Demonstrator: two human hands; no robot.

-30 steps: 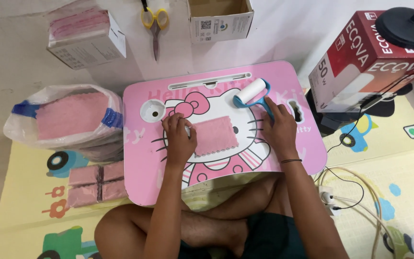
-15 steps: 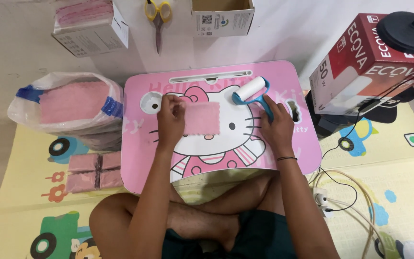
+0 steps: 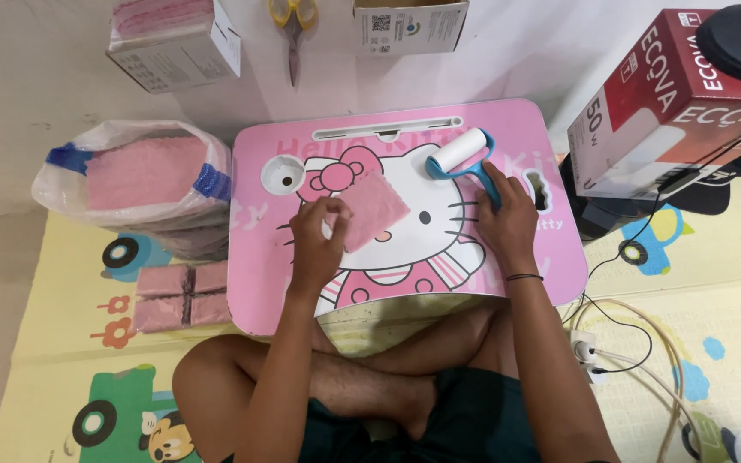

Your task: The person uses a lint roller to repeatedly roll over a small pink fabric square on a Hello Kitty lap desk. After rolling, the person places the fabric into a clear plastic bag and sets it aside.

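Observation:
I sit cross-legged behind a small pink lap table (image 3: 542, 266) with a cartoon cat print. My left hand (image 3: 317, 244) pinches a pink square cloth (image 3: 372, 208) by its left edge and holds it lifted and tilted over the middle of the table. My right hand (image 3: 506, 221) lies on the table's right side, its fingers on the blue handle of a lint roller (image 3: 465, 157) with a white roll, which rests on the table top.
A plastic bag (image 3: 135, 176) full of pink cloths stands left of the table, a tied bundle of cloths (image 3: 180, 296) in front of it. Two cardboard boxes (image 3: 173, 39) (image 3: 411, 24) and yellow-handled scissors (image 3: 293, 26) lie beyond. A red-and-white box (image 3: 671, 111) and cables (image 3: 636, 343) are at right.
The cloth was flat under both hands a second ago. My left hand has picked it up and turned it; my right hand moved onto the lint roller's handle.

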